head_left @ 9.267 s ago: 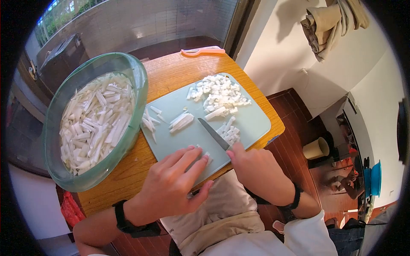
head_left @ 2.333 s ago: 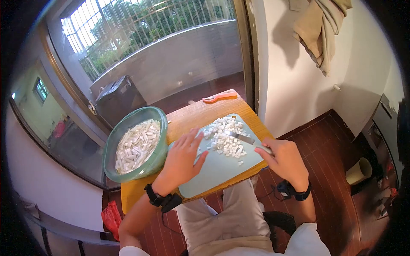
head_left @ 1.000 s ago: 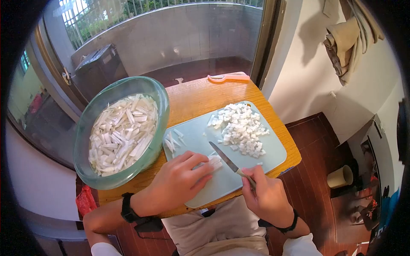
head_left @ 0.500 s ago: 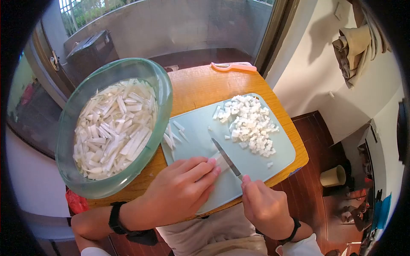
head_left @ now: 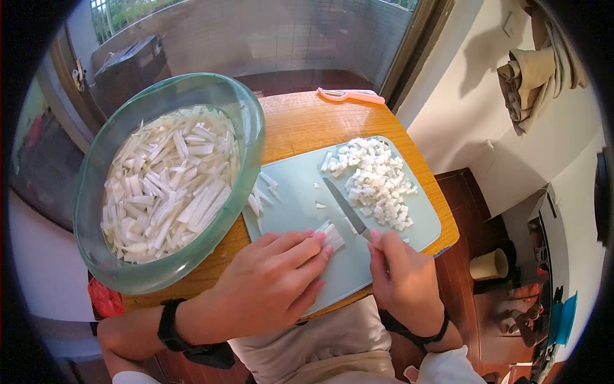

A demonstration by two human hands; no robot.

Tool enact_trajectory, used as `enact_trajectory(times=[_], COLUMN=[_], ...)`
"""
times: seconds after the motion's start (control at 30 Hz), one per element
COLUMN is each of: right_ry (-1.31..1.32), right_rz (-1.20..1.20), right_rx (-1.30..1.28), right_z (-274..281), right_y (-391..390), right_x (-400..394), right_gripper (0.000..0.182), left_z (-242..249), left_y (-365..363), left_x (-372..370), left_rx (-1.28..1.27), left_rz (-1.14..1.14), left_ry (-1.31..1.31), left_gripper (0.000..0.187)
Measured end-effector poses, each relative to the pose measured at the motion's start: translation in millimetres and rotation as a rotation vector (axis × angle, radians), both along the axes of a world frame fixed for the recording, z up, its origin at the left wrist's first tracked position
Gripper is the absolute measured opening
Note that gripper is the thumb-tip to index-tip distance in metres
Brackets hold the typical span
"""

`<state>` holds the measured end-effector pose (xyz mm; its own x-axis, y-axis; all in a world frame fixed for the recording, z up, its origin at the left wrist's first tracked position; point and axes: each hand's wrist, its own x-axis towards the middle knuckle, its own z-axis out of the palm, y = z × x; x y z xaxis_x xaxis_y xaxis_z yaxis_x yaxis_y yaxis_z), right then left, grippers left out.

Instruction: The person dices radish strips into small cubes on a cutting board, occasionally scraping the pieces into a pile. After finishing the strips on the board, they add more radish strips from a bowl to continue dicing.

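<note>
On the pale blue cutting board (head_left: 297, 190), my left hand (head_left: 272, 275) is closed over a small bundle of white vegetable strips (head_left: 332, 236), their cut ends poking out past the fingertips. My right hand (head_left: 407, 278) grips the handle of a small knife (head_left: 346, 207). Its blade lies just right of the bundle, apart from it, with a few cut bits beside it. Small white cubes (head_left: 378, 184) form a pile at the board's upper right. Some loose strips (head_left: 257, 200) rest at its left edge.
A big green basin (head_left: 253, 137) of white strips in water stands at the left, partly over the board's corner. On the wooden table (head_left: 288, 121), a pink peeler (head_left: 350, 96) lies at the far edge. A red plastic bag (head_left: 105, 297) shows below the basin.
The knife and my right hand have shifted right, away from the bundle. Fresh cut bits now lie between blade and strips. My left hand still holds the bundle in place.
</note>
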<state>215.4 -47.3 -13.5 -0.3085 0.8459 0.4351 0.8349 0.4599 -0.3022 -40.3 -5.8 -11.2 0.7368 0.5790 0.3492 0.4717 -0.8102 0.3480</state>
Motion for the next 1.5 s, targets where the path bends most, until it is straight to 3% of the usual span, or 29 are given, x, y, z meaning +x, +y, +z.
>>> enact_trajectory(times=[0.17, 0.4, 0.67, 0.9, 0.97, 1.17, 1.5], right_ry=[0.044, 0.05, -0.046, -0.106, 0.003, 0.061, 0.039], right_rz=[-0.004, 0.032, 0.127, 0.082, 0.033, -0.065, 0.038], right_rx=[-0.019, -0.027, -0.035, -0.011, 0.073, 0.014, -0.02], right_z=[7, 4, -1, -11, -14, -2, 7], right_y=[-16, -20, -17, -9, 1, 2, -18], right_x=[-1, -2, 2, -12, -13, -2, -7], right_gripper=[0.013, 0.013, 0.04, 0.041, 0.014, 0.011, 0.013], left_z=[0, 0, -1, 1, 1, 0, -1], left_y=[1, 1, 0, 0, 0, 1, -1], left_x=[0, -1, 0, -2, -2, -4, -4], left_rx=[-0.01, -0.014, -0.013, -0.028, -0.014, -0.015, -0.017], left_rz=[-0.02, -0.026, -0.021, -0.025, -0.028, -0.043, -0.039], left_ry=[0.01, -0.002, -0.017, -0.037, -0.046, -0.04, -0.048], left_gripper=[0.042, 0.041, 0.041, 0.041, 0.04, 0.04, 0.042])
